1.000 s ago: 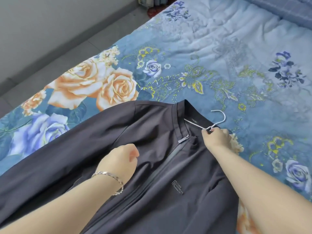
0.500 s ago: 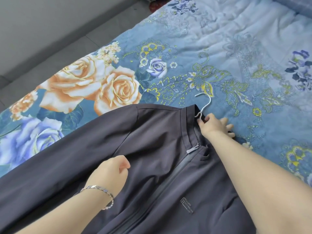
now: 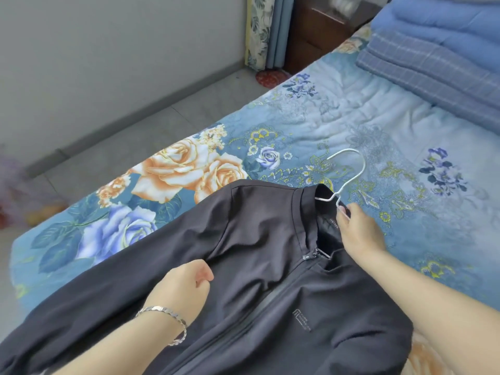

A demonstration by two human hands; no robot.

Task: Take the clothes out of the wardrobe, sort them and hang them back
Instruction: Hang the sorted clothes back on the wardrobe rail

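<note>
- Jacket [image 3: 257,239]: dark grey, zipped at the front. It lies front side up on the floral quilt [image 3: 324,125] of a bed, at the near left part of the bed.
- Long axis: follows the zip line on a diagonal. The collar [image 3: 308,207] points to the far right and the hem runs out of view at the near left. One sleeve stretches towards the lower left edge of the view.
- Zip pull [image 3: 311,255]: sits at the base of the collar, and the collar stands open above it. A small printed logo [image 3: 301,319] is on the chest, right of the zip.
- Hanger [image 3: 351,182]: white wire. The hook sticks out of the collar and points away from the person along the jacket's axis, with its open side turned left. A short run of wire shows inside the collar; the rest is hidden under the cloth.
- Right hand [image 3: 359,234]: at the collar's right edge. Its fingertips pinch the hanger's neck just below the hook.
- Left hand [image 3: 184,285]: on the jacket's chest, left of the zip. The fingers are curled in on a bunch of cloth, and creases run to them. A silver bracelet [image 3: 167,315] is on the wrist.
- Surroundings: folded blue blankets [image 3: 433,50] are stacked at the far right of the bed. A grey tiled floor [image 3: 135,136] lies to the left.
</note>
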